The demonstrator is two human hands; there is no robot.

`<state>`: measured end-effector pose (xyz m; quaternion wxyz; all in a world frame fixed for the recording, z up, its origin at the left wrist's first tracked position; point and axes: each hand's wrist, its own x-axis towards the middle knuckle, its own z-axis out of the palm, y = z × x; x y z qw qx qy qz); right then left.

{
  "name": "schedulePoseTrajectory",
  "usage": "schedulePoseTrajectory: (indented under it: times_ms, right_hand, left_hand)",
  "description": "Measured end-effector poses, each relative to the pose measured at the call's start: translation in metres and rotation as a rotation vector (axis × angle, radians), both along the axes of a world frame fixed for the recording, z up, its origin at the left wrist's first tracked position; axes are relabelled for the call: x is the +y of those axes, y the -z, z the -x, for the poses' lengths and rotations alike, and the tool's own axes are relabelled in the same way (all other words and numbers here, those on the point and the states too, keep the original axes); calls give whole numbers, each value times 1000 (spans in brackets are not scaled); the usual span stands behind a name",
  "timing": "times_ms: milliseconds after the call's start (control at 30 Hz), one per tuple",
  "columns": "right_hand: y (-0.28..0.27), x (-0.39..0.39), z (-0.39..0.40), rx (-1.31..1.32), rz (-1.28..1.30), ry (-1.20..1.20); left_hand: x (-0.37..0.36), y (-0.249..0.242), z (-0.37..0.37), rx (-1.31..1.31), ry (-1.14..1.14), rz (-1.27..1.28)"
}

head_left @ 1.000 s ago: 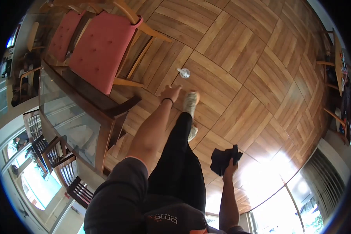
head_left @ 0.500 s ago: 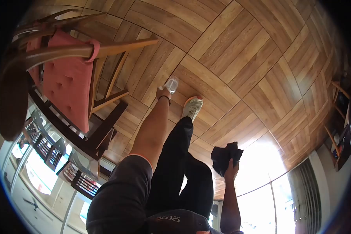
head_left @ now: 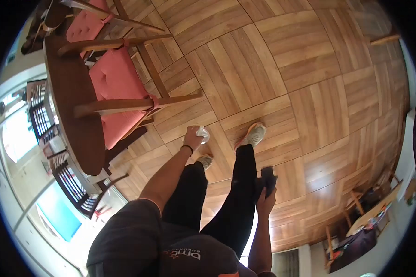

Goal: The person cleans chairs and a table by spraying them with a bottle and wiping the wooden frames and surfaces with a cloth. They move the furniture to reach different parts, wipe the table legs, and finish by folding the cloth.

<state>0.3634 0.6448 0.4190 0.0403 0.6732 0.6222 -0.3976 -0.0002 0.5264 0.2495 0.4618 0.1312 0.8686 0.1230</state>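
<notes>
My left hand [head_left: 192, 139] is wrapped round a small clear, see-through container [head_left: 204, 135], held out in front of me above the floor; its exact kind is too small to make out. A dark wristband circles that wrist. Low on the right, my right hand [head_left: 266, 199] grips a dark, crumpled cloth [head_left: 266, 179] beside my right leg. Part of the fingers is hidden behind the cloth. The two hands are well apart.
Wooden chairs with pink tufted cushions [head_left: 119, 74] stand on the left by a dark brown table [head_left: 81, 115]. A wooden-framed rack [head_left: 363, 226] with assorted items is at the lower right. Wood-patterned tiles [head_left: 235, 60] cover the floor, where my shoes [head_left: 255, 134] stand.
I have stepped forward and my view has turned. The chairs sit differently in view, and both shoes now show. Both hands keep hold of the same things.
</notes>
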Motion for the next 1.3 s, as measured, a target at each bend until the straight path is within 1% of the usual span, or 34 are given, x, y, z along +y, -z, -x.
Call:
schedulePoseTrajectory:
  times_ms: [33, 67, 100, 200, 300, 333, 400, 433, 467, 533, 567, 600, 633, 667, 700, 767, 800, 833, 867, 900, 933, 1000, 1033, 1067, 1100, 1133, 1167, 1200, 1233, 1300]
  right_hand:
    - [-6, 40, 12, 53, 95, 2]
    - [-18, 78, 30, 64, 93, -5]
    - [-28, 117, 52, 81, 83, -21]
    - [-38, 202, 102, 96, 45, -119]
    - [-45, 266, 163, 42, 27, -223]
    - [-40, 286, 189, 71, 9, -250]
    - [-39, 316, 233, 108, 2, -293]
    - [-41, 336, 263, 121, 66, -300]
    - [-32, 350, 291, 171, 26, -267]
    - [-10, 385, 347, 278, -41, -227]
    - [-1, 406, 375, 362, 104, -213]
    - [6, 417, 409, 374, 139, -194]
    - [15, 426, 449, 389, 168, -173]
    - [23, 434, 480, 409, 190, -149]
    - [30, 443, 507, 432, 318, -138]
    - [44, 459, 553, 458, 582, -125]
    - [53, 468, 574, 411, 748, -103]
    - [64, 476, 593, 358, 910, -81]
    - [77, 482, 612, 294, 1069, -56]
    - [91, 481, 632, 237, 1281, 45]
    - [106, 481, 652, 170, 1398, -5]
    - [125, 459, 693, 59, 1621, -91]
    - [129, 457, 705, -39, 1712, -149]
    - [131, 445, 736, -122, 1797, -204]
    - [137, 437, 761, -210, 1876, -265]
    - [147, 433, 776, -268, 1874, -329]
    - [161, 424, 793, -324, 1877, -406]
    - [177, 415, 804, -378, 1880, -482]
    - [196, 405, 813, -393, 1911, -521]
    - [232, 383, 835, -354, 1967, -720]
  left_hand:
    - [15, -9, 7, -34, -8, -82]
    - [32, -21, 14, -73, -17, -164]
    - [60, -40, 25, -172, -150, -183]
    - [119, -62, 42, -277, -478, -475]
    - [185, -105, 75, -302, -572, -705]
    - [205, -119, 87, -355, -632, -784]
    - [237, -153, 105, -459, -772, -849]
    - [258, -165, 121, -501, -837, -851]
    - [277, -169, 138, -543, -885, -860]
    - [315, -166, 159, -328, -718, -969]
    - [324, -176, 170, -289, -680, -937]
    - [333, -185, 182, -250, -642, -905]
    - [345, -211, 207, -286, -635, -820]
    - [353, -225, 225, -322, -620, -743]
    - [359, -226, 232, -281, -667, -774]
    - [363, -241, 257, -290, -692, -657]
    - [366, -248, 271, -297, -716, -596]
    - [366, -250, 280, -202, -780, -620]
    - [364, -252, 288, -193, -843, -608]
    - [362, -254, 295, -179, -904, -597]
    - [359, -250, 301, -153, -963, -589]
    - [352, -231, 304, 18, -1111, -649]
    - [354, -222, 299, 92, -1196, -672]
    - [355, -208, 303, 169, -1263, -702]
    - [359, -200, 312, 191, -1397, -813]
    - [361, -193, 319, 221, -1542, -920]
    - [357, -166, 319, 410, -1388, -827]
    - [357, -148, 323, 565, -1305, -810]
    - [357, -129, 326, 721, -1213, -789]
    - [350, -74, 335, 1106, -933, -761]
